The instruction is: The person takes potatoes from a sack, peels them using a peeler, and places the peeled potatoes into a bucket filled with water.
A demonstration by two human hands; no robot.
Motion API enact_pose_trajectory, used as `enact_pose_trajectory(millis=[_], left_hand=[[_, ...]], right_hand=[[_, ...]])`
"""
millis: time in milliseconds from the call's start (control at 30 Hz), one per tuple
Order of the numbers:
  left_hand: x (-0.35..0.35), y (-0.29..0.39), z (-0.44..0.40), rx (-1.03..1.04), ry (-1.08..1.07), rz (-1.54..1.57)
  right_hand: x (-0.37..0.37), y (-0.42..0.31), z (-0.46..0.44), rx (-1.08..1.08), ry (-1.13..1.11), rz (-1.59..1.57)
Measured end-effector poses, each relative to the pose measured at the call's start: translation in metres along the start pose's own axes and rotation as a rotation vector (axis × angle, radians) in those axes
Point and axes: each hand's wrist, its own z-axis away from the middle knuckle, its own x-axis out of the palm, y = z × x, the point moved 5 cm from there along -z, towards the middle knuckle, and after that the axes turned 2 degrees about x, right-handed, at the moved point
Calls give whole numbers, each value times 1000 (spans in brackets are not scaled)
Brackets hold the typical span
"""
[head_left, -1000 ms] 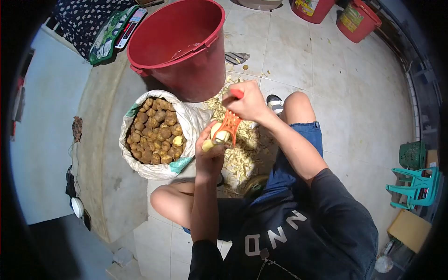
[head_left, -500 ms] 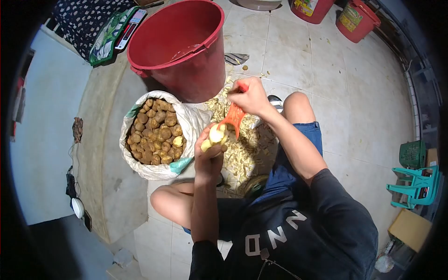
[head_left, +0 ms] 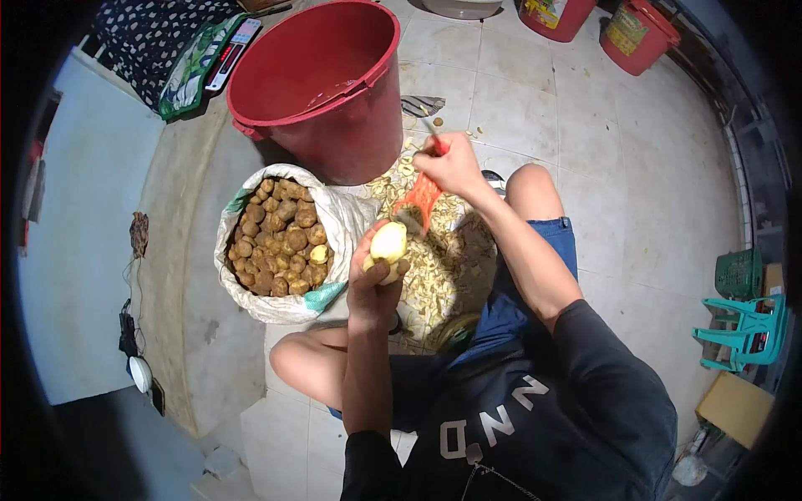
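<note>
My left hand (head_left: 372,271) is wrapped round a pale yellow peeled potato (head_left: 388,241), with more pale yellow flesh showing beneath it between the fingers. Up and to the right, my right hand (head_left: 452,167) grips an orange peeler (head_left: 423,194) by its red handle. The peeler's head is apart from the potato, just above and right of it. Below both hands, many peelings (head_left: 443,267) cover the floor. Left of my left hand stands a white sack (head_left: 347,215), full of brown unpeeled potatoes (head_left: 280,234).
A large red bucket (head_left: 351,134) stands behind the sack. Two smaller red buckets (head_left: 551,17) are at the back right. At the far right are a teal stool (head_left: 739,332), a green basket (head_left: 738,275) and a cardboard box (head_left: 735,409). A scale (head_left: 233,54) lies upper left.
My right hand has moved slightly right with the peeler, which has come away from the potato. My left hand still holds the potato, now turned more upright.
</note>
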Motion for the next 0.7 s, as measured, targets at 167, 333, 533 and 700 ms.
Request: enact_pose_trajectory(millis=[167, 333, 533, 700], left_hand=[[-7, -2, 2, 31, 25, -128], [-6, -3, -7, 38, -5, -132], [0, -3, -2, -26, -62, 19], [-8, -7, -2, 25, -67, -159]], right_hand=[[-4, 6, -5, -86, 54, 165], [-4, -37, 16, -182, -47, 163], [-8, -20, 5, -59, 19, -10], [-8, -10, 1, -88, 93, 147]])
